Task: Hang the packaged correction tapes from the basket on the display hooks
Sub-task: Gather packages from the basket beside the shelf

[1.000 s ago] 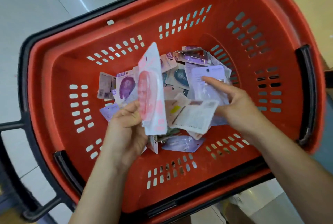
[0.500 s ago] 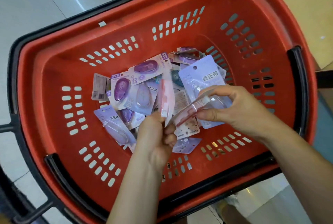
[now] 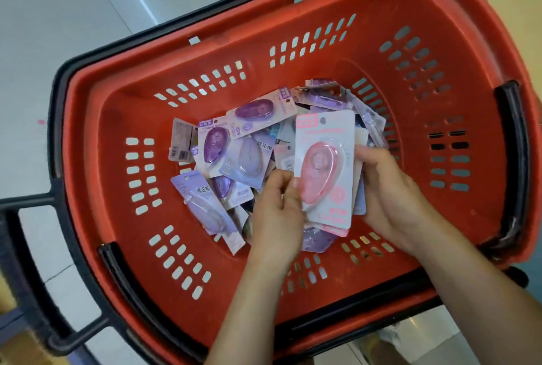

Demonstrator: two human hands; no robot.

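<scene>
Left grip [image 3: 277,212] pinches the pink correction tape pack [image 3: 322,171] at its left edge, right grip [image 3: 390,197] holds its right edge, above purple packs [image 3: 234,144] heaped at centre of the red basket [image 3: 440,27].

修正带 is being displayed on a lavender pack [image 3: 205,206] at the pile's left and on a second lavender pack [image 3: 249,159] mid-pile. Print on the pink pack [image 3: 322,168] is being blurred past reading.
</scene>
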